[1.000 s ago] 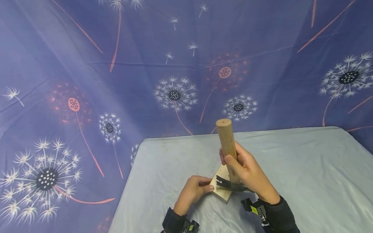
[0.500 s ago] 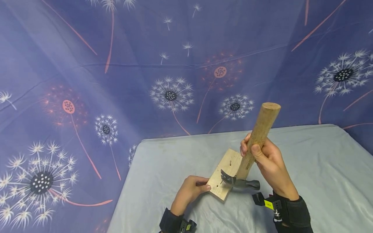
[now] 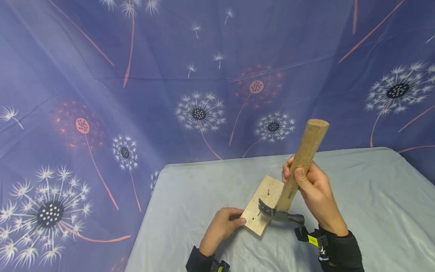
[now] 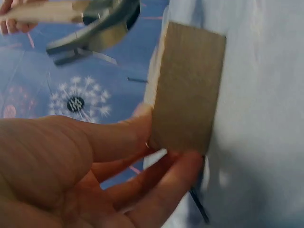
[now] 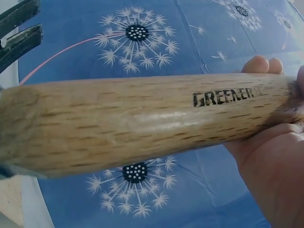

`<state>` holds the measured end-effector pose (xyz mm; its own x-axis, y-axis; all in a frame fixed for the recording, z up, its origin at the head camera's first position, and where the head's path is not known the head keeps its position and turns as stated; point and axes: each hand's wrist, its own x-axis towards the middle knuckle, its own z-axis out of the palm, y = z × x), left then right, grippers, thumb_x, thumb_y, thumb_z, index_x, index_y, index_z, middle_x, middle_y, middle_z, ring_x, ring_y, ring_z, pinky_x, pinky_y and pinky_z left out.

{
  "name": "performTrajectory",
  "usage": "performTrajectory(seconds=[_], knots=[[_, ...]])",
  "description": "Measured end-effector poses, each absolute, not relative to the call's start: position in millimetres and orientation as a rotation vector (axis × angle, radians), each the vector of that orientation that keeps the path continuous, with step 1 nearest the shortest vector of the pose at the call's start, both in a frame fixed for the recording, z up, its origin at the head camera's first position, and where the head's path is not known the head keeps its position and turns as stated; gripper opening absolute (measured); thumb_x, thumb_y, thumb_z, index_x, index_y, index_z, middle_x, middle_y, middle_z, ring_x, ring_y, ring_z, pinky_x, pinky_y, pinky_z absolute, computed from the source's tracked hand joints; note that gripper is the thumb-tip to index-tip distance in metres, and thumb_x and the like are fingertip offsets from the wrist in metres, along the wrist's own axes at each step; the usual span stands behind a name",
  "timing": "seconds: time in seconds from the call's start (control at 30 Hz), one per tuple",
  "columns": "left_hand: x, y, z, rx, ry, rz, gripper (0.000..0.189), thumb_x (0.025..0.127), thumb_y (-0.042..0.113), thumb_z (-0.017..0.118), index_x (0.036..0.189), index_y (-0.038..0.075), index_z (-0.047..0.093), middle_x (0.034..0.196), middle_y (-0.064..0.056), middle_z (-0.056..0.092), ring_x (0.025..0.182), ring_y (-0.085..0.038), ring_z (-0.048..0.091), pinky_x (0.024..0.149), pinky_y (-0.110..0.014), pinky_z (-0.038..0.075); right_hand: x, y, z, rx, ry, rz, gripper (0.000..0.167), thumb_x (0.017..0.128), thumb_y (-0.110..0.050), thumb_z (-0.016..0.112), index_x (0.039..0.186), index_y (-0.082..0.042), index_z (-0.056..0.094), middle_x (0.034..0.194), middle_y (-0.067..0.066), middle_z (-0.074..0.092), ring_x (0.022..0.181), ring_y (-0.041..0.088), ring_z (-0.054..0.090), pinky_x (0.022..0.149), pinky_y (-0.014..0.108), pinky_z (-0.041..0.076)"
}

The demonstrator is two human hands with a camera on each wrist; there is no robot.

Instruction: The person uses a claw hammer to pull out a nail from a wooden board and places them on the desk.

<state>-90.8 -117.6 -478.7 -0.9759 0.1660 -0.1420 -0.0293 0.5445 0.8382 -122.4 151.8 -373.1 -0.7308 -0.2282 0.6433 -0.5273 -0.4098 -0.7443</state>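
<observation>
My left hand [image 3: 221, 228] pinches the near left edge of a small wooden board [image 3: 254, 207], thumb on top and fingers beneath. The board tilts up from the table. One nail [image 3: 268, 192] stands in its far part, and a dark hole [image 3: 253, 218] shows near the front. In the left wrist view a nail [image 4: 198, 204] juts out below the board. My right hand [image 3: 316, 192] grips the wooden handle of a claw hammer [image 3: 302, 162], butt upward, claw over the board. A loose-looking nail [image 4: 103, 57] sits in the claw's slot; its head [image 5: 4, 42] shows in the right wrist view.
A pale satin cloth [image 3: 190, 189] covers the table. Behind it hangs a blue-violet curtain [image 3: 163, 56] printed with dandelions. Black straps with small devices [image 3: 340, 245] wrap both wrists.
The hammer has swung right and its handle now leans right; the claw has come up off the board with a nail in it. My left hand stays on the board. Little differs over the last half second.
</observation>
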Motion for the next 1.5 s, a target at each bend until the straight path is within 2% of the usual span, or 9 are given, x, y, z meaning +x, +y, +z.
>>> performTrajectory(seconds=[0.13,0.23,0.37,0.53,0.7,0.83,0.93,1.07,1.5], knots=[[-84.7,-110.4,-474.8,0.139,2.643,1.358,0.028,0.095,0.014,0.081,0.121,0.002,0.078,0.107,-0.006,0.076,0.095,-0.024,0.071,0.080,-0.041,0.059,-120.6,149.2,-373.3,1.032,-1.620,2.219,0.023,0.113,0.008,0.031,0.131,0.018,0.041,0.105,0.018,0.051,0.093,0.029,0.051,0.084,0.036,0.047],[-81.1,-104.1,-471.7,0.221,2.755,1.333,0.032,0.097,0.015,0.080,0.125,0.002,0.076,0.114,-0.007,0.073,0.105,-0.028,0.069,0.090,-0.044,0.058,-119.2,146.6,-373.3,1.023,-1.654,2.186,0.023,0.113,0.008,0.031,0.131,0.017,0.041,0.105,0.018,0.052,0.093,0.028,0.052,0.084,0.035,0.047],[-77.9,-95.7,-466.8,0.364,2.785,1.481,0.028,0.099,0.012,0.078,0.125,0.005,0.076,0.118,-0.005,0.073,0.110,-0.027,0.069,0.094,-0.037,0.058,-117.2,140.9,-372.1,1.014,-1.708,2.141,0.022,0.113,0.007,0.032,0.129,0.015,0.044,0.104,0.017,0.053,0.092,0.027,0.053,0.084,0.034,0.048],[-75.9,-86.0,-464.1,0.411,2.655,1.714,0.017,0.096,0.005,0.079,0.114,0.006,0.078,0.111,0.000,0.075,0.102,-0.013,0.071,0.089,-0.025,0.058,-115.0,134.4,-370.2,1.008,-1.714,2.148,0.022,0.114,0.004,0.033,0.129,0.014,0.046,0.104,0.016,0.053,0.092,0.026,0.054,0.084,0.034,0.048],[-74.9,-82.3,-465.0,0.420,2.714,1.685,0.014,0.093,-0.001,0.077,0.104,0.008,0.079,0.102,0.004,0.076,0.092,-0.004,0.070,0.083,-0.025,0.059,-113.1,132.1,-369.9,0.984,-1.723,2.151,0.023,0.114,0.003,0.033,0.129,0.016,0.046,0.103,0.017,0.054,0.092,0.026,0.055,0.084,0.033,0.050],[-75.4,-82.7,-464.8,0.443,2.761,1.660,0.014,0.090,-0.002,0.080,0.094,0.011,0.079,0.092,0.007,0.075,0.082,-0.001,0.068,0.074,-0.022,0.057,-111.1,132.5,-368.4,0.866,-1.794,2.146,0.023,0.114,0.001,0.039,0.129,0.014,0.050,0.103,0.018,0.057,0.091,0.026,0.060,0.084,0.032,0.054],[-76.4,-82.7,-464.5,0.473,2.816,1.658,0.016,0.089,-0.002,0.081,0.089,0.013,0.079,0.087,0.008,0.075,0.077,0.000,0.065,0.069,-0.022,0.055,-109.9,134.1,-366.7,0.798,-1.811,2.158,0.023,0.113,0.001,0.045,0.130,0.014,0.052,0.104,0.019,0.060,0.092,0.026,0.062,0.085,0.033,0.056],[-77.3,-81.9,-465.7,0.491,2.936,1.670,0.020,0.088,-0.005,0.081,0.086,0.015,0.078,0.086,0.008,0.074,0.077,-0.001,0.064,0.070,-0.023,0.056,-109.4,136.3,-364.8,0.814,-1.773,2.180,0.024,0.112,0.004,0.045,0.131,0.017,0.050,0.105,0.022,0.060,0.093,0.028,0.062,0.087,0.034,0.056],[-77.0,-85.0,-465.3,0.354,3.193,1.621,0.015,0.088,-0.006,0.082,0.091,0.009,0.080,0.089,0.002,0.075,0.074,-0.004,0.066,0.064,-0.022,0.057,-110.0,132.6,-359.9,0.825,-1.824,2.119,0.019,0.112,0.003,0.044,0.130,0.009,0.049,0.109,0.022,0.056,0.100,0.030,0.060,0.092,0.034,0.054]])
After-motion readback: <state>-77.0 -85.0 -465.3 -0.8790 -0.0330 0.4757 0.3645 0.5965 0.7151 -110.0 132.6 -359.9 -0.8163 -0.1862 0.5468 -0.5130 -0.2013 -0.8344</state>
